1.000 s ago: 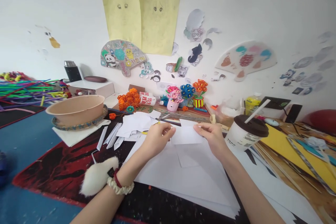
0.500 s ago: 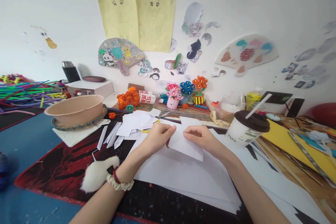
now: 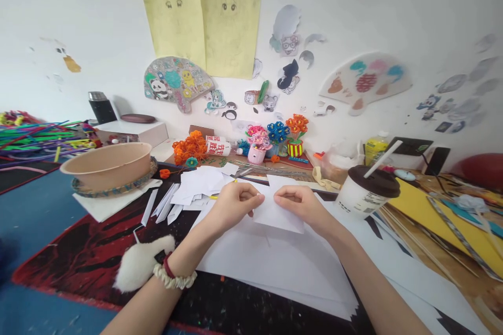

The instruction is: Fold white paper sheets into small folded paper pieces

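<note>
Between my two hands, over the stacked white sheets (image 3: 275, 267), is a small piece of white paper (image 3: 280, 220). My left hand (image 3: 239, 202) pinches its left edge between thumb and fingers. On the other side my right hand (image 3: 301, 203) is closed on the paper's upper right part, fingers curled. The two thumbs point toward each other with a small gap between them. Just beyond my left hand lies a pile of cut white paper (image 3: 202, 183). Several narrow folded paper pieces (image 3: 165, 203) rest left of that pile. Something with yellow parts is mostly hidden behind my left hand.
A lidded cup with a straw (image 3: 367, 191) stands close to my right forearm. At the left are a beige basin (image 3: 106, 167) and a white fuzzy object (image 3: 141, 264) beside my left wrist. Pipe-cleaner flowers (image 3: 259, 141) line the back, by the wall.
The small paper's near edge has risen slightly and it looks flatter. Both hands keep their pinch. The whole view has shifted a little.
</note>
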Tool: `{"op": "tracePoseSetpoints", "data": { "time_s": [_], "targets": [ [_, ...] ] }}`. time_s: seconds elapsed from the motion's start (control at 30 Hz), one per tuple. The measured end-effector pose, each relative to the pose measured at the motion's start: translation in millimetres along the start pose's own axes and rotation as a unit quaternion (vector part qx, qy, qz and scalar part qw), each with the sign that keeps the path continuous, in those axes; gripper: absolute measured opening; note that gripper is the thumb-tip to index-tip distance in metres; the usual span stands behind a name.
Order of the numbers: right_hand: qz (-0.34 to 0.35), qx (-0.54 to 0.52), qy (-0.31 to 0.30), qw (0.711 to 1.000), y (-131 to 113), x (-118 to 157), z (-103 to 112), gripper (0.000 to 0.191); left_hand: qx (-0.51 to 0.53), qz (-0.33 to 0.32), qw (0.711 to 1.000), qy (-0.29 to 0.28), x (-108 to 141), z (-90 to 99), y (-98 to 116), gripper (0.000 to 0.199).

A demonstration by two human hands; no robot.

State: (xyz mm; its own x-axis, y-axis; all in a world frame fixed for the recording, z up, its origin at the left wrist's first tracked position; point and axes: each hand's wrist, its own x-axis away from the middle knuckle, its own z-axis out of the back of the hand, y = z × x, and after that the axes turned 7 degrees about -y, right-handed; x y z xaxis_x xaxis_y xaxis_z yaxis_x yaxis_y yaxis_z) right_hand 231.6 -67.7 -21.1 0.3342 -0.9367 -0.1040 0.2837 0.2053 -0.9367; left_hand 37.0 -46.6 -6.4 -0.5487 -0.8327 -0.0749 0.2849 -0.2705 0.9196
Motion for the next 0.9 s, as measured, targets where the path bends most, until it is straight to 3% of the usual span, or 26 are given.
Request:
{"op": "tracePoseSetpoints", "data": {
  "time_s": [0.17, 0.27, 0.37, 0.43, 0.57, 0.9],
  "targets": [
    [-0.018, -0.034, -0.041, 0.998, 1, 1, 2, 0.026, -0.061, -0.020, 0.996, 0.062, -1, 2.2, -3, 0.035],
    [-0.052, -0.075, -0.096, 0.991, 4, 2, 6, 0.034, -0.063, -0.020, 0.991, 0.115, -2, 5.2, -4, 0.032],
    [-0.065, -0.114, -0.097, 0.987, 8, 2, 9, 0.037, -0.036, -0.010, 0.986, 0.160, -3, 8.1, -4, 0.032],
    [-0.062, -0.131, -0.074, 0.987, 8, 2, 11, 0.036, 0.004, 0.002, 0.989, 0.146, -2, 9.0, -3, 0.032],
    [-0.062, -0.148, -0.048, 0.986, 7, 3, 12, 0.035, 0.067, 0.034, 0.995, 0.064, -1, 9.0, -1, 0.030],
    [-0.069, -0.159, -0.064, 0.983, 6, 2, 14, 0.039, 0.090, 0.042, 0.994, 0.055, -1, 9.1, -1, 0.032]
  ]
}}
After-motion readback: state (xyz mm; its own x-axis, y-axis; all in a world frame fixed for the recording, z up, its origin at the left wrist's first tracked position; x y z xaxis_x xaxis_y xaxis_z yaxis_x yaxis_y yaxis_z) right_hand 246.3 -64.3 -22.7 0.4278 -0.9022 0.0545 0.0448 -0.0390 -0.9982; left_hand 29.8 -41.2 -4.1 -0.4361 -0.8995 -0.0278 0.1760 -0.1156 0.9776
